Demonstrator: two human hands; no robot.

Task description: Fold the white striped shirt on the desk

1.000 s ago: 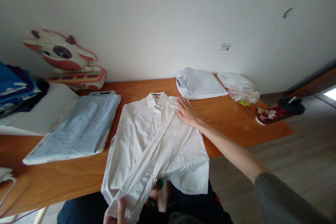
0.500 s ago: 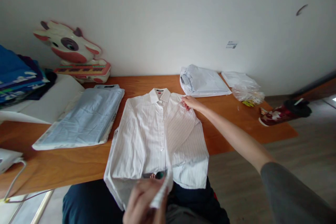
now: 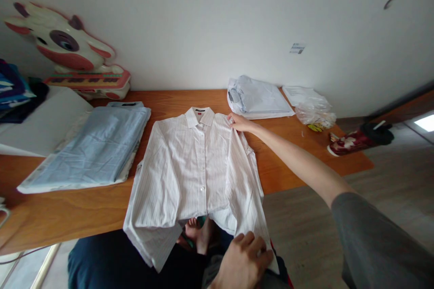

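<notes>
1. Striped white shirt [image 3: 190,167] lay face up and buttoned on the wooden table [image 3: 84,216], collar toward the wall, hem hanging over the near edge above the person's lap.
2. Right hand [image 3: 239,123] pressed on the shirt's shoulder beside the collar, fingers closed in a light pinch on the seam.
3. Left hand [image 3: 246,264] gripped the cuff end of the sleeve [image 3: 246,189], fingers curled over it, the sleeve drawn straight down along the shirt's side.
4. Progress, judged from the layout: the shirt was spread flat, one sleeve was aligned; the body had not yet been folded.
5. Nearby lay a folded blue shirt [image 3: 88,149], a folded pale shirt [image 3: 259,99] and a cow-shaped toy keyboard [image 3: 71,61].
6. A small sticker on the wall [image 3: 297,48] was too small to read; the collar's red tag was illegible.
</notes>
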